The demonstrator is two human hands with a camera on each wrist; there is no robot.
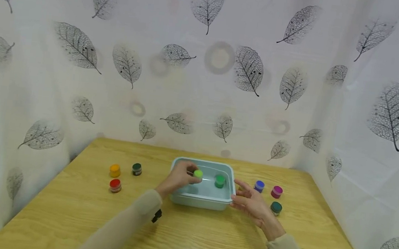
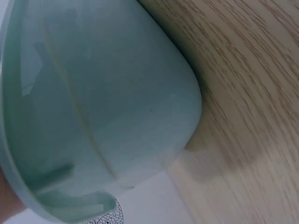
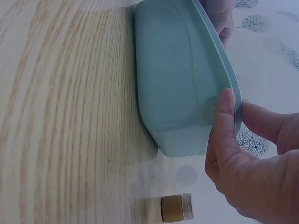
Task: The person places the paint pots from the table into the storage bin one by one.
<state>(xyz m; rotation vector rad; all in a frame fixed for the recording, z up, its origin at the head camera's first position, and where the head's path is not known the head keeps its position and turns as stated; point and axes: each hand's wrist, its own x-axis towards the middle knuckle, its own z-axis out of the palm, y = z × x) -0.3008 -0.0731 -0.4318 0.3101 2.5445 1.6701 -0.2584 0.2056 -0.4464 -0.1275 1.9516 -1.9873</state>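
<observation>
A pale blue-green plastic basin (image 1: pixel 198 202) sits in the middle of the table. Over its left part, my left hand (image 1: pixel 180 175) pinches a small paint jar with a light green lid (image 1: pixel 198 174) between thumb and fingers. A green-lidded jar (image 1: pixel 219 181) stands on the basin floor to the right. At the right end, my right hand (image 1: pixel 254 206) holds the rim, with thumb and fingers on either side of it in the right wrist view. The left wrist view shows mostly the basin's outer wall (image 2: pixel 117 93); the held jar is hidden there.
On the left stand jars with orange (image 1: pixel 114 170), red (image 1: pixel 115 185) and dark green (image 1: pixel 137 169) lids. Right of the basin are blue (image 1: pixel 259 186), magenta (image 1: pixel 277 191) and teal (image 1: pixel 276 208) ones, plus a gold-brown jar (image 3: pixel 172 208). A leaf-print curtain (image 1: pixel 195 99) hangs behind.
</observation>
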